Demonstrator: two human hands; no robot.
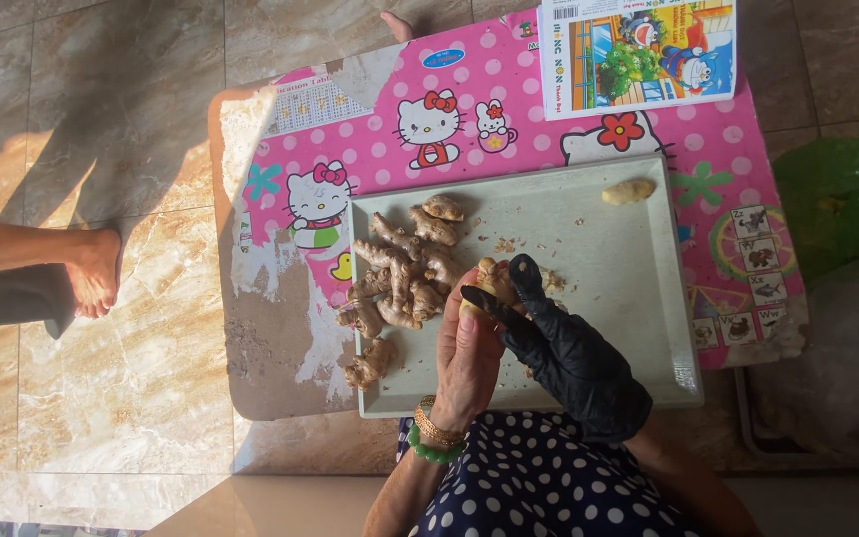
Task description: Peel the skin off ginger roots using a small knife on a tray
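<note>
My bare left hand (464, 358), with gold and green bracelets at the wrist, and my right hand (564, 358) in a black glove meet over a pale grey-green tray (638, 298). Both grip one knobbly ginger piece (494, 278), held just above the tray's middle. The gloved fingers curl over its top and one lies across my left fingers. A pile of unpeeled ginger roots (400, 268) lies on the tray's left part. One small yellowish peeled piece (628, 191) sits at the tray's far right corner. Peel scraps are scattered around my hands.
The tray rests on a low table with a worn pink cartoon-cat covering (509, 129). A colourful comic book (638, 55) lies at its far edge. Another person's bare foot (91, 273) rests on the tiled floor at left. A green plastic bag (837, 199) sits at right.
</note>
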